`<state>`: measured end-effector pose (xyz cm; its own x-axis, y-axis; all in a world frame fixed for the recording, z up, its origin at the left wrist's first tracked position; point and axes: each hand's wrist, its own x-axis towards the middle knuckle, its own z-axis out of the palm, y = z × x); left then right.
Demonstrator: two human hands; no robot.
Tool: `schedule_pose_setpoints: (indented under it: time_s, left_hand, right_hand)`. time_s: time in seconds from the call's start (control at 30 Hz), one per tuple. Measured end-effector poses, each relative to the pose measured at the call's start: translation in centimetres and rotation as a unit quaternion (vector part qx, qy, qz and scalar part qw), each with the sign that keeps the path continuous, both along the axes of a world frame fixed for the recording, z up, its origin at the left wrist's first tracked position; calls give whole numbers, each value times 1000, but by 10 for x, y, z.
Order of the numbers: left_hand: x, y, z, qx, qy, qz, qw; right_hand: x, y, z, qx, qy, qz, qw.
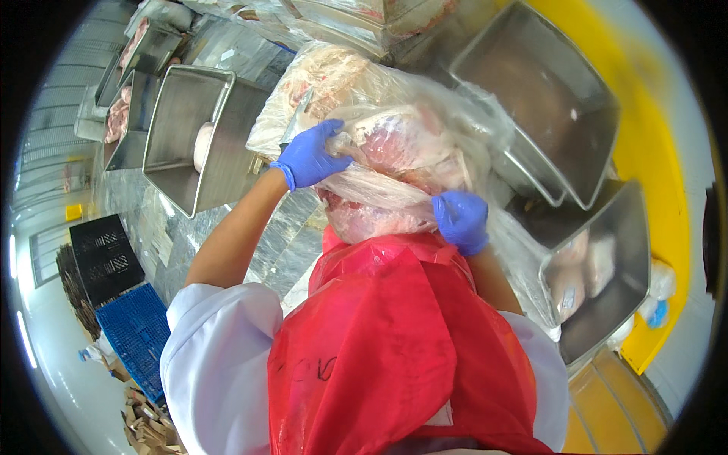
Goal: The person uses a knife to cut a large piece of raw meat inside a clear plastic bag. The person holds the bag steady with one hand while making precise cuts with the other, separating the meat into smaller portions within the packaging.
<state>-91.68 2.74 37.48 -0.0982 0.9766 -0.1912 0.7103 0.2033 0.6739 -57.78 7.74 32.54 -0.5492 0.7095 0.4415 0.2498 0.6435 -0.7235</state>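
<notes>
Large pieces of raw meat [390, 144] lie in front of me, wrapped in loose clear plastic film [394, 186]. My left hand [312, 155], in a blue glove, is closed, pinching the film at the left of the meat. A pointed metal blade [298, 115], like a knife's, sticks up beside that hand; its handle is hidden, so whether the palm holds it too cannot be told. My right hand [462, 221], gloved in blue, grips the film's near edge at the right. Between the hands the film is stretched across a nearer piece of meat [364, 218].
Steel bins stand around me: a deep one [535, 76] at far right, another [633, 303] with wrapped pieces at right, and one [178, 144] at left. Black [106, 258] and blue [136, 334] crates are at lower left. A yellow barrier [671, 182] curves along the right.
</notes>
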Motion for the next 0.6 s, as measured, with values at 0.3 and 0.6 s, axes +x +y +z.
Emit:
schedule_pose_setpoints:
  time_s: [0.3, 0.6]
  left_hand:
    - [1, -34, -3, -23, 62, 27, 997]
    - [-71, -63, -12, 54, -98, 128, 985]
  right_hand:
    - [-11, 25, -25, 160, -46, -3, 986]
    - [-29, 60, -25, 184, -49, -28, 981]
